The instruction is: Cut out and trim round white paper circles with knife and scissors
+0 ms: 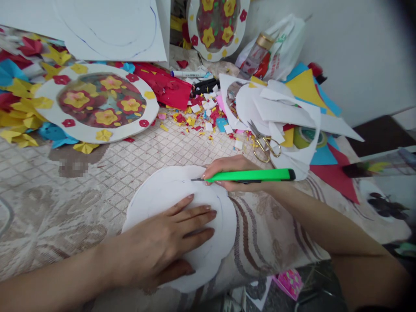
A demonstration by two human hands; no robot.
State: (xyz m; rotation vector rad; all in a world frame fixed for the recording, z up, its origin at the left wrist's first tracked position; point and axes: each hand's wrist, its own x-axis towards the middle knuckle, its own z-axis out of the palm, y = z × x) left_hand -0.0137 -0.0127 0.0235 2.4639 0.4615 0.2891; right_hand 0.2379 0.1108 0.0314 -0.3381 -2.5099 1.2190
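A white scallop-edged foam board or card piece lies on the patterned tablecloth, with a faint pen line inside its edge. My left hand rests flat on it, fingers spread. In my right hand is a green utility knife, held by closed fingers. Its thin blade points left and meets the sheet near the far edge, close to the drawn line. Whether the blade has gone through the sheet I cannot tell.
A decorated oval frame lies at the left among folded paper flowers. Gold-handled scissors, paper scraps, a tape roll and white offcuts sit beyond my right hand. The table's near edge runs below the sheet.
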